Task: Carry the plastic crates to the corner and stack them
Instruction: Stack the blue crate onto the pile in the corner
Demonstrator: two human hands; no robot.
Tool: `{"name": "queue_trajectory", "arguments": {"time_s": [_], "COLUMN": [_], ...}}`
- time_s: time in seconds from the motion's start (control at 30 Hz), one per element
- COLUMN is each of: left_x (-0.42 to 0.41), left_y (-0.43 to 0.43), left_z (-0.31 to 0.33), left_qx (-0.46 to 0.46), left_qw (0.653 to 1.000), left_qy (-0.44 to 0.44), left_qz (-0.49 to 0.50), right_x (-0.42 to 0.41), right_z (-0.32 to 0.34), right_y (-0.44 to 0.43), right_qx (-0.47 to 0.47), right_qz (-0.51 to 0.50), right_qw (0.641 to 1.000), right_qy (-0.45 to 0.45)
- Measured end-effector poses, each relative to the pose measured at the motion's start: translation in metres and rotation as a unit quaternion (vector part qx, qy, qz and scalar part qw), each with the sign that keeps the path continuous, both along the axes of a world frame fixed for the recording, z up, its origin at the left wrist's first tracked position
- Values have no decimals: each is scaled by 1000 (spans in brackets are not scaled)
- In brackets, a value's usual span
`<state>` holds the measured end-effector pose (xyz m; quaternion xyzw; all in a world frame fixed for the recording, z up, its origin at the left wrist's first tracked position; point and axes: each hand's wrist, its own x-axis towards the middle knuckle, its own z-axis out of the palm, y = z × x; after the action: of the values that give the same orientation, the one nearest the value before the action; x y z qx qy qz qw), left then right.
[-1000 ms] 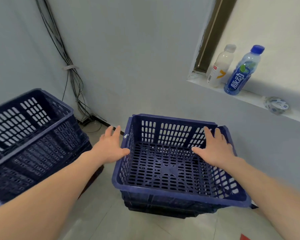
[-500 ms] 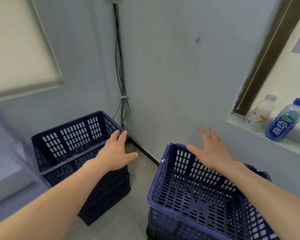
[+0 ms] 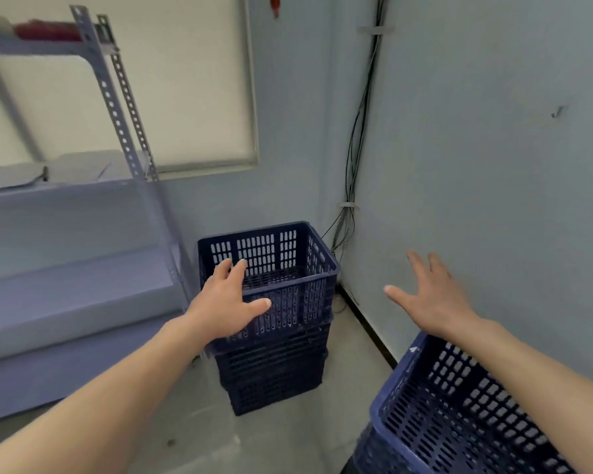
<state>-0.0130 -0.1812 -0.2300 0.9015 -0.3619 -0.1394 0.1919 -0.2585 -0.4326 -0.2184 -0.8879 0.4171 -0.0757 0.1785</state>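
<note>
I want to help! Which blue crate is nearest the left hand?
The top crate of the corner stack, beside the cables; the other crate sits lower right.

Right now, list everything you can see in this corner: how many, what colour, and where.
corner crate stack: several nested, exact count unclear, dark blue, on the floor in the corner
near crate stack: at least two, dark blue, bottom right by the wall
shelf rack: one, grey metal, left
panel: one, cream, left wall
cables: one bundle, dark, down the corner
wall hook: one, dark, right wall
left hand: open, in front of the corner stack's top
right hand: open, spread in the air
</note>
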Motion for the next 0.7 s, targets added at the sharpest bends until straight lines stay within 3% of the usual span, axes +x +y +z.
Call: {"name": "queue_trajectory", "arguments": {"time_s": [0.4,0.7], "left_x": [144,221], "left_y": [63,50], "left_z": [-21,-50], "left_qx": [-10,6], "left_qw": [998,997], "left_qy": [39,76], "left_qz": [41,15], "right_x": [148,223], "right_z": [-18,-54], "right_y": [22,23], "right_qx": [-9,18], "right_qz": [-18,-38], "right_qw": [999,998], "right_qy": [32,48]}}
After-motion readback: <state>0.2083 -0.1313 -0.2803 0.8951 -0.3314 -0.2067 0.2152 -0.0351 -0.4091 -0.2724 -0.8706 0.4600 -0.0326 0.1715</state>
